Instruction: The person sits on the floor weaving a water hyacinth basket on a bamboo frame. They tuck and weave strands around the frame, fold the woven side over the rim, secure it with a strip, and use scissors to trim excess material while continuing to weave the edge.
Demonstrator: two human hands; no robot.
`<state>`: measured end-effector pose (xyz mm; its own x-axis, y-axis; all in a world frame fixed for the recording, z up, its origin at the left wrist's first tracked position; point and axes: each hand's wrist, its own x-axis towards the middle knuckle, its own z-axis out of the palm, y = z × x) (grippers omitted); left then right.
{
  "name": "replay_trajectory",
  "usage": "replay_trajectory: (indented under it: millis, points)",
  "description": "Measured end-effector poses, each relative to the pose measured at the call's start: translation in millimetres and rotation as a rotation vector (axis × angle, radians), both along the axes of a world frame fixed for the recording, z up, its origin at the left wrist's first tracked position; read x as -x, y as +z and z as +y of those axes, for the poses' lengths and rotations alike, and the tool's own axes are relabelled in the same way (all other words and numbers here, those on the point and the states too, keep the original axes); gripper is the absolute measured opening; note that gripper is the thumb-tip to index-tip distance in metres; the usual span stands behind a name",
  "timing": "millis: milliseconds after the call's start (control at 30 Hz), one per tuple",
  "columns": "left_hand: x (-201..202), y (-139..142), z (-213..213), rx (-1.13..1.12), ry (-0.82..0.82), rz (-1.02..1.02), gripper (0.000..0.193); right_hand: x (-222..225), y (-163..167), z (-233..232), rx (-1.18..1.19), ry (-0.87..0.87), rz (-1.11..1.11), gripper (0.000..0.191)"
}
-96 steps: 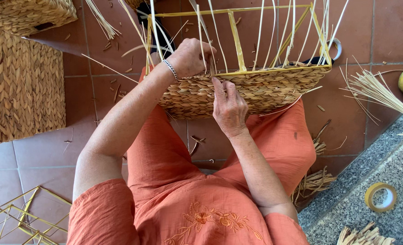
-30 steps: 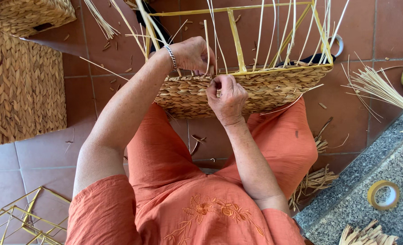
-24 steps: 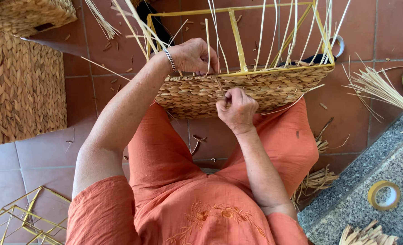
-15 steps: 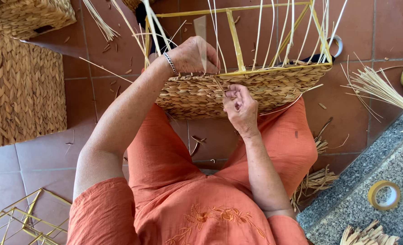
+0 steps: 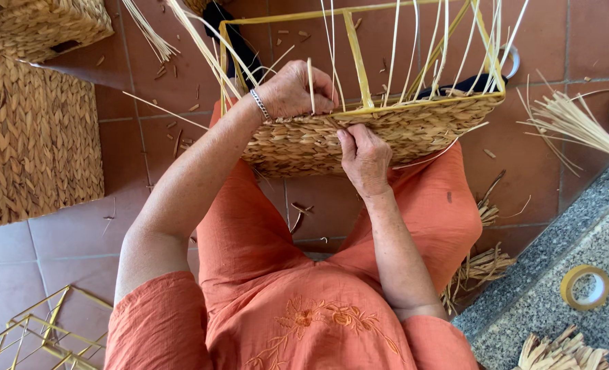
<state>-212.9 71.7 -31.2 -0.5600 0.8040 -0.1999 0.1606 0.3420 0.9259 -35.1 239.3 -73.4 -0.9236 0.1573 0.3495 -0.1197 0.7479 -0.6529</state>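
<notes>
- Half-woven basket (image 5: pixel 387 137): a yellow wire frame (image 5: pixel 356 58) with a band of braided straw around its lower part, resting on the person's lap over orange trousers; thin pale straw stakes (image 5: pixel 393 55) rise from the weave along the frame.
- Left hand (image 5: pixel 296 90): fingers curled and pressed together over the basket's upper edge, closed around one upright stake; a silver bracelet (image 5: pixel 259 104) sits on the wrist.
- Right hand (image 5: pixel 365 159): laid against the outer woven wall, fingertips pressed on the top row of the braid just under the frame's rail.
- Finished woven baskets (image 5: pixel 34 130): at the left on the terracotta tile floor (image 5: pixel 565 41).
- Loose straw bundle (image 5: pixel 578 123): at the right, well apart from the basket.
- Roll of yellow tape (image 5: pixel 585 288): on the grey stone ledge (image 5: pixel 558 308), lower right.
- Bare yellow wire frame (image 5: pixel 30 336): lower left on the floor.
</notes>
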Motion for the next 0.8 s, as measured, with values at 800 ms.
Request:
replay_trajectory:
  millis: [800]
  points:
    - [-4, -4, 11, -0.088, 0.35, -0.416, 0.01, 16, 11, 6, 0.69, -0.045, -0.199, 0.016]
